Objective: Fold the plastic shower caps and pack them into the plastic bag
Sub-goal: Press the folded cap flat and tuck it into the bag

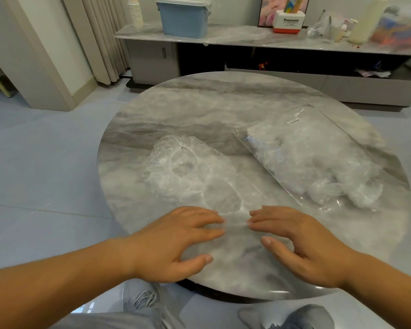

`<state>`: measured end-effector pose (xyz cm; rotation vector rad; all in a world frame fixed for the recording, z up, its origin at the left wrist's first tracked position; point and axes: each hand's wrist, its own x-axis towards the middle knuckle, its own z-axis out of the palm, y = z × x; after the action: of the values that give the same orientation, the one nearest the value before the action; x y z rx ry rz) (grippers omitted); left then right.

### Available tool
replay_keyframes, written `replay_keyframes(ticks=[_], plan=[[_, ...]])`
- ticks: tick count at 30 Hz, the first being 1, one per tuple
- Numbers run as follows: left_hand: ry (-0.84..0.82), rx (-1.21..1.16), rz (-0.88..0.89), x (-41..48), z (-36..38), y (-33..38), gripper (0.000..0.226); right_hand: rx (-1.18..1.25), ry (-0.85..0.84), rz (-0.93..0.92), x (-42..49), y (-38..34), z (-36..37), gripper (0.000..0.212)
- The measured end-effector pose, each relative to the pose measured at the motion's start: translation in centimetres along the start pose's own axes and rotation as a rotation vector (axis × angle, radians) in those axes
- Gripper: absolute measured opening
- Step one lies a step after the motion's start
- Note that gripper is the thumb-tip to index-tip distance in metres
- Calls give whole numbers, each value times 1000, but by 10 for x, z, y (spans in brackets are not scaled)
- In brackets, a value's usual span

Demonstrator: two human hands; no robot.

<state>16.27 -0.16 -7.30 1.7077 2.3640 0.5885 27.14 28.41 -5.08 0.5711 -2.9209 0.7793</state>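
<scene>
Two hands: left hand (176, 241) and right hand (299, 243) lay fingertips on the near edge of the shower cap (192, 176); each grip is spread, pinching nothing.
Cap: flattened on the counter (199, 103), just left of the plastic bag (306, 157).
Risk: the thin film may slide on the slick marble or spring open mid-fold; caps bulging from the bag's mouth could spill.
Writing: "Panasonic" on the red-and-white box (287, 21); bag sticker (294, 121) unreadable.
</scene>
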Motion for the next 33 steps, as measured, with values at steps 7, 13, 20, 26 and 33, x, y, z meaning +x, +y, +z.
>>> replay_keyframes(ticks=[7,13,20,26,33], plan=[[4,-454,-291,17,7,19,37,466,143,343,-4,-16,-6,11],[119,-629,-608,51,7,19,14,454,97,643,22,-3,1,10],[78,-267,-630,68,10,10,11,-23,-94,516,20,13,18,20],[36,-216,-658,79,5,4,62,2,-129,547,25,14,13,23],[-65,-428,-697,89,3,5,105,569,269,712,42,-5,-1,17]])
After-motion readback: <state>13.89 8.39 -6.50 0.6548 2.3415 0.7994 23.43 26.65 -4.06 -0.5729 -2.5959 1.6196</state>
